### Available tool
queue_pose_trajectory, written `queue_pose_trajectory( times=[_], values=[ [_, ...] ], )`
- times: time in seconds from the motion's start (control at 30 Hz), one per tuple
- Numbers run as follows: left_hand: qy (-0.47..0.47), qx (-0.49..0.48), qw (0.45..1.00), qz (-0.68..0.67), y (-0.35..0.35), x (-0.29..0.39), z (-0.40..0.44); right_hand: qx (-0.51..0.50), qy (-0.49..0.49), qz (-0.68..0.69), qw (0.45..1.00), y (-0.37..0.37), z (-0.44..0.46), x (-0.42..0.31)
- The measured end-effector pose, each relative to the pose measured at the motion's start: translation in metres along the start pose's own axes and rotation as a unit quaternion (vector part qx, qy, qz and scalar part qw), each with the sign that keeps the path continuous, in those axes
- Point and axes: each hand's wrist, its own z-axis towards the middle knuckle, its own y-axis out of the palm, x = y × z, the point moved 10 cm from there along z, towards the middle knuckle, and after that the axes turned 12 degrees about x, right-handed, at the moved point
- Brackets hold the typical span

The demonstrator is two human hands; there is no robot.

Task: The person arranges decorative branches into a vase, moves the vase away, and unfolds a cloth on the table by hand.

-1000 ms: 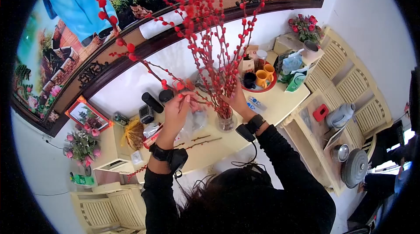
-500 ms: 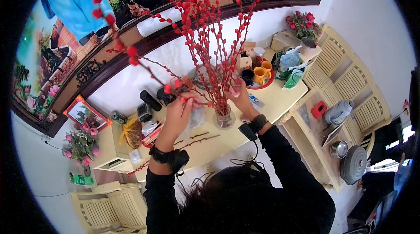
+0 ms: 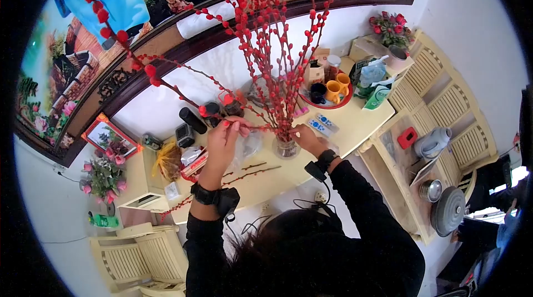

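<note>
**Beside the glass vase, one branch in the left hand**

Held between the left thumb and fingertips, the red-budded branch slants up to the far left; its stem runs right toward the vase mouth, though whether its end is inside cannot be told. The vase stands on the cream table, near the middle, filled with a tall bunch of similar stems. At its mouth, from the right, the right hand has its fingers bent against the stem bases; whether they grip one or merely touch cannot be made out.

The step in hand appears to be fitting this branch in among the others. The next move, I judge, calls for guiding the cut end down between the crowded stems while the vase is kept from tipping.

Near left of the vase lie loose cut twigs. Just right are two remotes; farther back, a red-rimmed tray bears orange mugs. A yellow bag sits well to the left.
</note>
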Motion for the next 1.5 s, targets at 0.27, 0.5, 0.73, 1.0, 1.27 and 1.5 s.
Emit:
queue_pose_trajectory(
  times=[0.27,0.5,0.73,1.0,1.27,1.5],
  values=[
    [0.021,0.029,0.999,-0.023,-0.004,0.014,0.004,-0.026,0.014,0.014,0.999,0.035,0.004,-0.005],
    [0.042,0.047,0.997,-0.038,-0.009,0.028,0.004,0.005,0.0,-0.06,0.998,0.024,0.012,-0.022],
    [0.016,0.067,0.997,-0.028,-0.016,0.02,0.008,-0.035,-0.013,-0.05,0.998,0.031,0.011,-0.01],
    [0.008,0.06,0.998,-0.034,-0.02,0.012,0.014,-0.079,-0.029,-0.069,0.994,0.04,0.015,-0.002],
    [-0.039,0.054,0.996,-0.056,-0.008,-0.015,0.015,-0.111,-0.025,-0.182,0.977,0.044,0.009,0.007],
    [-0.046,0.094,0.993,-0.057,-0.021,-0.011,0.02,-0.114,-0.026,-0.208,0.971,0.045,0.012,0.004]
  ],
)
